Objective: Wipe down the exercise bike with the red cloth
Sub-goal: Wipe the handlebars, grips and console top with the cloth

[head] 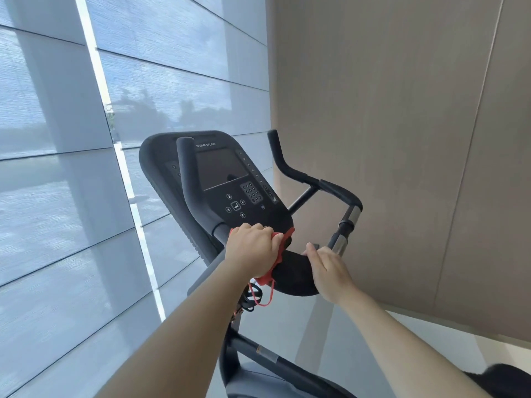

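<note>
Left hand point(250, 249) clenched around red cloth point(283, 245)

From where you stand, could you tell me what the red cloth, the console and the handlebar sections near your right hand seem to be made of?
Red cloth: soft fabric, bunched under the left hand, loose threads hanging. Console: matte black, probably plastic, with a glossier dark screen. Handlebar sections near the right hand: shiny silver, likely polished metal; the black grips look rubbery, though I can't be sure.

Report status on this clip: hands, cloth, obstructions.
Left hand shut on crumpled red cloth, pressed below black bike console. Right hand resting open on black centre pad. Nothing obstructing.
</note>
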A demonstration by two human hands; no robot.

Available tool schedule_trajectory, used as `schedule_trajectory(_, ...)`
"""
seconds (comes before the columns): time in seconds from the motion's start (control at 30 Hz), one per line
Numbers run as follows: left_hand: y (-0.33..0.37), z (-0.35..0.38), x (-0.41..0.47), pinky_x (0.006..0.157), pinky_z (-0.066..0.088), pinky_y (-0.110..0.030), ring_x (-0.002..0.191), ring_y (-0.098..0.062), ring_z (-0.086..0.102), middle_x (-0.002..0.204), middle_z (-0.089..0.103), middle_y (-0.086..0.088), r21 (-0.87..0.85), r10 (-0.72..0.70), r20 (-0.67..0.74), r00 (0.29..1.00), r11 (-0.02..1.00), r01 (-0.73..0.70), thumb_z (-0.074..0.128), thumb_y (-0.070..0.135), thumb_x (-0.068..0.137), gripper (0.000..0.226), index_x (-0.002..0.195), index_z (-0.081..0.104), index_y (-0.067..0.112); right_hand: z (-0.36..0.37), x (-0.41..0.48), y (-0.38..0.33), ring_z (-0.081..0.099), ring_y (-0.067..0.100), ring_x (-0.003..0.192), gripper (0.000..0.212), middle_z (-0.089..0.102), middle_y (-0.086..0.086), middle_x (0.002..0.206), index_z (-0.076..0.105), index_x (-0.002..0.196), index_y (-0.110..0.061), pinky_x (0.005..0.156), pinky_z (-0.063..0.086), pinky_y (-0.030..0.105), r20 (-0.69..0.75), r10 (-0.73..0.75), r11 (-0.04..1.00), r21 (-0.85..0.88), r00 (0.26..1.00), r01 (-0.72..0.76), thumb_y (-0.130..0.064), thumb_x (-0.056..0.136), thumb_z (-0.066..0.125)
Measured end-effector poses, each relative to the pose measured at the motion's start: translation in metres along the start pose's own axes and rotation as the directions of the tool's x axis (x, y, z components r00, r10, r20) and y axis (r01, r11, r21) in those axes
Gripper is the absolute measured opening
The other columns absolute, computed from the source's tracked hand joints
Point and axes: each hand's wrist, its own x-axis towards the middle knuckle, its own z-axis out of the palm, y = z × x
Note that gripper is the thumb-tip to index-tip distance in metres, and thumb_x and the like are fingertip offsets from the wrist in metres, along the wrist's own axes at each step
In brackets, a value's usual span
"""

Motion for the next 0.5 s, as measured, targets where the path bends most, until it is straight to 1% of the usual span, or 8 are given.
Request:
schedule_trajectory(0.07,0.001,0.0,-0.001,0.08,0.038,-0.035,0.095,-0.027,0.055,0.097,0.064,-0.001,0.005,-0.015,-0.014,1.0,1.0,0.015,0.023,0.042,0.098,0.046,0.095,0.063,0.02,0.002,-0.001,0.0,0.053,0.021,0.092,0.062,0.059,0.012,0.093,0.063,0.09,-0.002,0.088,0.042,0.037,-0.019,0.008,1.0,0.025,1.0,-0.007,-0.043,0.098,0.017)
schedule_trajectory(0.17,0.004,0.0,-0.005,0.083,0.038,-0.034,0.097,-0.025,0.055,0.097,0.064,0.0,-0.017,-0.045,-0.04,0.998,0.999,0.044,0.027,0.042,0.097,0.043,0.098,0.065,0.022,0.002,-0.001,0.004,0.052,0.019,0.092,0.062,0.059,0.01,0.093,0.066,0.094,-0.006,0.09,0.04,0.036,-0.033,-0.039,0.998,0.055,0.999,0.041,-0.043,0.097,0.017)
schedule_trajectory(0.27,0.007,0.001,-0.007,0.091,0.037,-0.035,0.102,-0.023,0.054,0.102,0.064,0.003,-0.075,-0.075,-0.049,0.996,0.995,0.071,0.03,0.042,0.097,0.04,0.103,0.066,0.025,-0.003,0.004,0.013,0.048,0.015,0.09,0.057,0.056,0.001,0.086,0.067,0.099,-0.014,0.09,0.035,0.033,0.025,-0.115,0.991,0.065,0.993,0.113,-0.042,0.098,0.019)
schedule_trajectory(0.3,0.008,0.001,-0.008,0.093,0.036,-0.034,0.104,-0.022,0.054,0.103,0.064,0.003,-0.096,-0.086,-0.049,0.995,0.992,0.081,0.031,0.042,0.097,0.039,0.104,0.066,0.025,-0.005,0.007,0.017,0.048,0.014,0.089,0.054,0.055,-0.001,0.084,0.067,0.097,-0.016,0.089,0.034,0.034,0.061,-0.138,0.989,0.062,0.989,0.134,-0.042,0.099,0.019)
schedule_trajectory(0.37,0.01,0.0,-0.009,0.095,0.035,-0.033,0.105,-0.019,0.053,0.106,0.065,0.003,-0.125,-0.104,-0.048,0.993,0.987,0.097,0.032,0.04,0.098,0.04,0.103,0.067,0.024,-0.009,0.013,0.028,0.047,0.015,0.086,0.049,0.054,-0.001,0.082,0.062,0.083,-0.022,0.089,0.036,0.035,0.122,-0.169,0.985,0.056,0.978,0.163,-0.042,0.098,0.02)
schedule_trajectory(0.4,0.012,-0.001,-0.009,0.095,0.034,-0.032,0.105,-0.018,0.053,0.107,0.066,0.003,-0.129,-0.111,-0.048,0.993,0.986,0.104,0.032,0.039,0.098,0.04,0.103,0.068,0.022,-0.012,0.018,0.033,0.048,0.014,0.085,0.05,0.055,0.0,0.081,0.06,0.078,-0.021,0.089,0.037,0.036,0.138,-0.188,0.982,0.052,0.972,0.183,-0.043,0.098,0.02)
schedule_trajectory(0.47,0.018,-0.003,-0.013,0.095,0.031,-0.028,0.105,-0.017,0.053,0.108,0.066,0.002,-0.14,-0.138,-0.052,0.989,0.982,0.129,0.032,0.036,0.099,0.039,0.103,0.068,0.02,-0.018,0.028,0.044,0.049,0.014,0.086,0.056,0.059,0.0,0.082,0.063,0.074,-0.019,0.09,0.038,0.036,0.167,-0.221,0.975,0.049,0.961,0.215,-0.044,0.098,0.019)
schedule_trajectory(0.5,0.023,-0.003,-0.015,0.095,0.029,-0.026,0.106,-0.016,0.053,0.109,0.066,0.002,-0.147,-0.155,-0.06,0.986,0.978,0.145,0.033,0.034,0.099,0.038,0.103,0.068,0.019,-0.021,0.033,0.048,0.05,0.014,0.087,0.057,0.061,-0.002,0.082,0.064,0.072,-0.023,0.09,0.037,0.036,0.186,-0.243,0.97,0.054,0.952,0.237,-0.044,0.098,0.018)
